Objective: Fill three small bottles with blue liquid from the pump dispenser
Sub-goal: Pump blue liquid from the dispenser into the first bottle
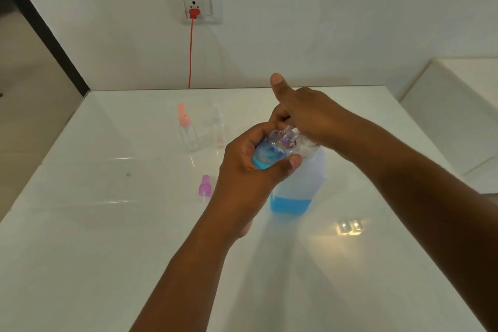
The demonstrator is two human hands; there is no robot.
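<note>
My left hand [249, 167] grips a small clear bottle [272, 149], tilted, with its open neck up against the white pump head of the dispenser [299, 186]. Blue liquid fills part of the small bottle. My right hand [304, 113] lies on top of the pump head, thumb raised, hiding most of the pump. The dispenser is a clear square bottle with blue liquid low in its base. A purple spray cap [204, 188] lies loose on the table left of my left wrist. Two more small clear bottles stand farther back: one with a pink cap [186, 128], one with a clear cap [218, 127].
The white glossy table [107, 224] meets a white wall behind. A red cable [190, 54] hangs from a wall socket down behind the table's far edge. A white ledge [458, 105] stands at the right. The table's left edge drops off to the floor.
</note>
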